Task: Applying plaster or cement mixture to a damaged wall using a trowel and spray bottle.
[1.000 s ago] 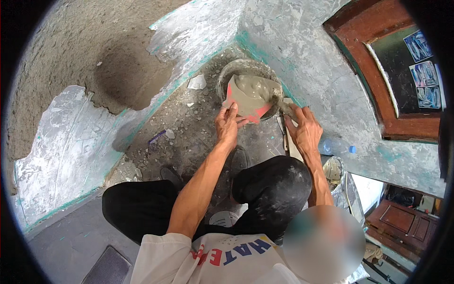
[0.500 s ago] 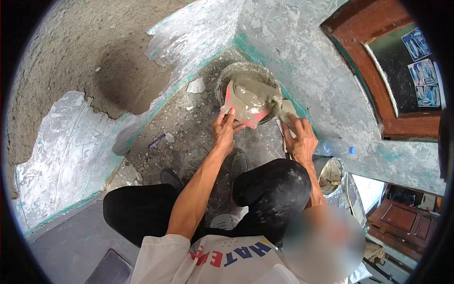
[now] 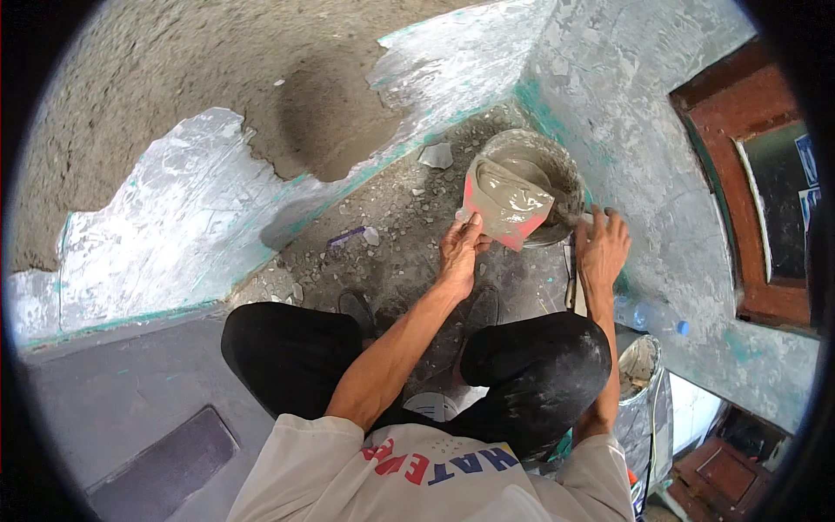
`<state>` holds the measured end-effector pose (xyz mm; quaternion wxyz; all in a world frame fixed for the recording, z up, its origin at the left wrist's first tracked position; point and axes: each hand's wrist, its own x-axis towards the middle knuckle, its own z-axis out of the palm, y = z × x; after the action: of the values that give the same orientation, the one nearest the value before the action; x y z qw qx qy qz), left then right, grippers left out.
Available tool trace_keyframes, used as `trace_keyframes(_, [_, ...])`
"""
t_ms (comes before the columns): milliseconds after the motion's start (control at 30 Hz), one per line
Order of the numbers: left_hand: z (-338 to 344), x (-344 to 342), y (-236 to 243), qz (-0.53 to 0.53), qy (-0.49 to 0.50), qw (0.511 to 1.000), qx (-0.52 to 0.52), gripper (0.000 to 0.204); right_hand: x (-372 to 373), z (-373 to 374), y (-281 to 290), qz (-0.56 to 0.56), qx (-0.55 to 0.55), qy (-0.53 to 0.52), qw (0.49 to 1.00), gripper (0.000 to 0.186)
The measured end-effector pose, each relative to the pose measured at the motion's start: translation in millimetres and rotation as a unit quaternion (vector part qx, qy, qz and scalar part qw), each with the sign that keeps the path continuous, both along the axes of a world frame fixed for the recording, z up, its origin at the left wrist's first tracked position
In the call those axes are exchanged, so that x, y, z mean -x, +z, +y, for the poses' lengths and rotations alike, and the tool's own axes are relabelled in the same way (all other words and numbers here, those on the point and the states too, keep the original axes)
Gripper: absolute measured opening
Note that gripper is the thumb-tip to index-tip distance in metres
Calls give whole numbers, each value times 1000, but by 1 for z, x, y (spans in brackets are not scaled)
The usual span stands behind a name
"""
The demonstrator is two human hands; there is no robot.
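My left hand (image 3: 460,259) is closed on the near-left edge of a flat pinkish-red board (image 3: 520,233) with wet grey mortar (image 3: 520,195) on top, tilted over a dented round bucket (image 3: 557,152) that has grey mix inside. My right hand (image 3: 602,245) is closed on the handle of a mortar-coated trowel (image 3: 572,209) at the bucket's right side, beside the board; the blade is mostly hidden. The bucket sits on the dusty floor in the corner between two scraped walls.
Plaster chips and a purple tool (image 3: 345,235) lie on the floor (image 3: 400,226). Left wall (image 3: 156,226) has a bare rough patch. A plastic bottle (image 3: 652,317) and second bucket (image 3: 639,370) are right of my knees. A wooden-framed opening (image 3: 731,139) is in the right wall.
The view has shifted, so the scene sits further right and lower. My right hand with the trowel has moved slightly up toward the bucket. My left hand still grips the board.
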<state>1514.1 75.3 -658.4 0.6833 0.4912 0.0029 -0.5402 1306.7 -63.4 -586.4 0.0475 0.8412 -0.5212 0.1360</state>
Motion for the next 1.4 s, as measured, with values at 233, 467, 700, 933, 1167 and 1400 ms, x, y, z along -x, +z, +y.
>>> trace_keyframes(233, [-9,5,30,89,100,986,100,28,-48,27,62,-417,-707,-18,571,31])
trace_keyframes(467, [-31,6,124,84,152,966,191,41,-95,18,77,-636,-642,85,419,18])
trace_keyframes(700, [-40,5,173,54,160,964,206,36,-132,29,92,-730,-579,128,341,18])
trace_keyframes(933, [0,12,169,-27,88,984,153,56,-132,21,96,-714,-583,121,368,18])
trace_keyframes(1167, [138,-33,191,-394,-418,814,79,68,-142,-12,113,-675,-579,109,444,16])
trace_keyframes(1400, [157,-62,200,-610,-710,352,6,49,-189,10,123,-578,-606,98,539,25])
